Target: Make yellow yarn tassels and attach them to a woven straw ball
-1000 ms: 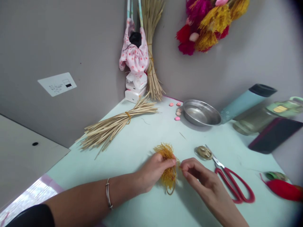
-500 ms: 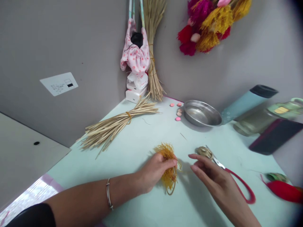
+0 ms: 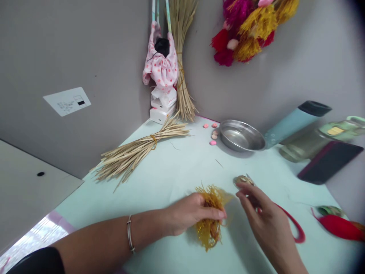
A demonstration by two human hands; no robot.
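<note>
Two bare hands work above a pale green table [image 3: 159,171], and the left hand [image 3: 185,215] has its fingers closed round a yellow thread bundle [image 3: 209,230], the thumb pressed across its middle. Loose, frayed ends stick out above those fingers and more hang below them, in a ragged clump with glittery strands. A thin bracelet [image 3: 129,234] circles the wrist behind them. The right hand [image 3: 266,220] is just to the right of the bundle, its fingers partly curled and their tips near the thumb; whether they pinch a strand is not possible to tell. Just beyond these right fingertips lies a small tan coil [image 3: 242,179], partly covered by them, and the red-handled scissors [image 3: 299,230] are mostly hidden under the same hand, one handle loop showing to its right. Farther right of the fingers is a red bundle [image 3: 339,227]. Beyond both sets of fingers stands a metal bowl [image 3: 242,135], with small pink pieces [image 3: 213,142] beside it on the left. A blue bottle [image 3: 291,125] leans to the right of the bowl. Beyond the left fingers and off to their left lies a tied straw bundle [image 3: 131,158], its stalks fanned out.
</note>
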